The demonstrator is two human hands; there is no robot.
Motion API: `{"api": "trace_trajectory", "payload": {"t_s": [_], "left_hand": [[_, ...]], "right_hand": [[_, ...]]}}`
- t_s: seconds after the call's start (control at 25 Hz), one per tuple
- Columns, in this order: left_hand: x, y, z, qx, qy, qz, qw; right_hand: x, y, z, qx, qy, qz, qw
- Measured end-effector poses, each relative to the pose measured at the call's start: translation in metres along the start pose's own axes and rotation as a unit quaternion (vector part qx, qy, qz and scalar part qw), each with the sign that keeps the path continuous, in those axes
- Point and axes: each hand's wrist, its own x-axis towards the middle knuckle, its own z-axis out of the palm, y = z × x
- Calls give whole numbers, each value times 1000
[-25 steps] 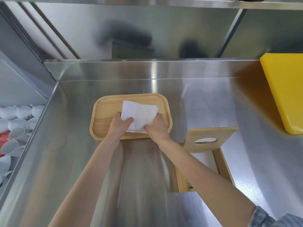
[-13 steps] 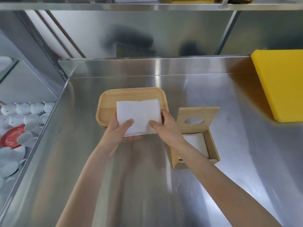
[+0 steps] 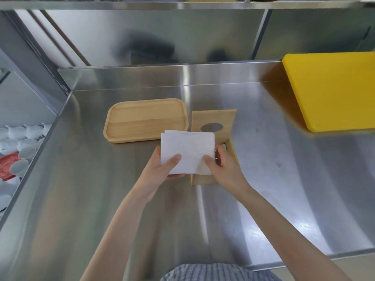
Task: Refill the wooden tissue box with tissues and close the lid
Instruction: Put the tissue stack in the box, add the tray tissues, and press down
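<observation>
A stack of white folded tissues (image 3: pixel 187 148) is held between both hands, above the left part of the wooden tissue box (image 3: pixel 233 151). My left hand (image 3: pixel 162 167) grips the stack's lower left corner, thumb on top. My right hand (image 3: pixel 223 167) grips its lower right corner. The box stands on the steel counter with its lid (image 3: pixel 214 121) tipped up and back; an oval hole shows in the lid. The tissues and hands hide most of the box's inside.
An empty wooden tray (image 3: pixel 146 120) lies to the left of the box. A yellow cutting board (image 3: pixel 332 90) lies at the right back. White cups (image 3: pixel 20 138) and a red plate (image 3: pixel 8 166) sit below the counter's left edge. A steel shelf (image 3: pixel 182 5) runs overhead.
Both hands lifted the tissue stack off the wooden tray and carried it right, to above the open box. The tray now lies bare.
</observation>
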Motion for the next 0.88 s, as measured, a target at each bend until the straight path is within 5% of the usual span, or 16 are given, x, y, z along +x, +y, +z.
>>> {"api": "trace_trajectory", "payload": {"t_s": [0.52,0.88], "left_hand": [[13,-9,43,155,64,-46,985],[29,-13,56,354,148,-22,923]], "right_hand": [[10,31,-53,-88,77,27,993],[32,36,-55,-227,61,-23,972]]}}
